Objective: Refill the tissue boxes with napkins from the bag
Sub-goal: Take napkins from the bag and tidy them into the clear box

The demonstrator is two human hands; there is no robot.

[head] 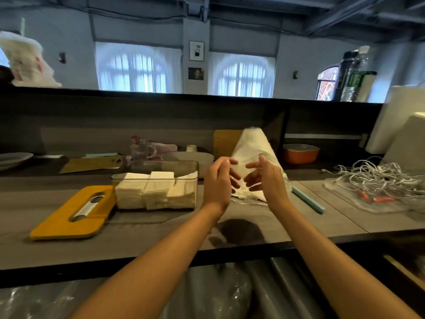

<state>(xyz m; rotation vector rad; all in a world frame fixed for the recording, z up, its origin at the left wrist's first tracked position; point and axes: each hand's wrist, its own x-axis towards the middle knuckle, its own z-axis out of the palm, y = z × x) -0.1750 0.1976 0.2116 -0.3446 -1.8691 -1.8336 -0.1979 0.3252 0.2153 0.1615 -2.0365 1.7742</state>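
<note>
- Head view: my left hand point(217, 178) and right hand point(266, 180) hover face to face in front of the white napkin bag point(253, 148), fingers loosely spread, gripping nothing I can see
- The clear tissue box point(158, 187) sits left of them, napkins point(147, 192) stacked inside, its yellow lid point(71, 215) lying flat beside it

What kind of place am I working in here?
Probably a café or restaurant service counter: a clear tissue box stocked with napkins sits on a worktop below a raised bar ledge, with plates stacked at left and a dining hall with arched windows beyond.
</note>
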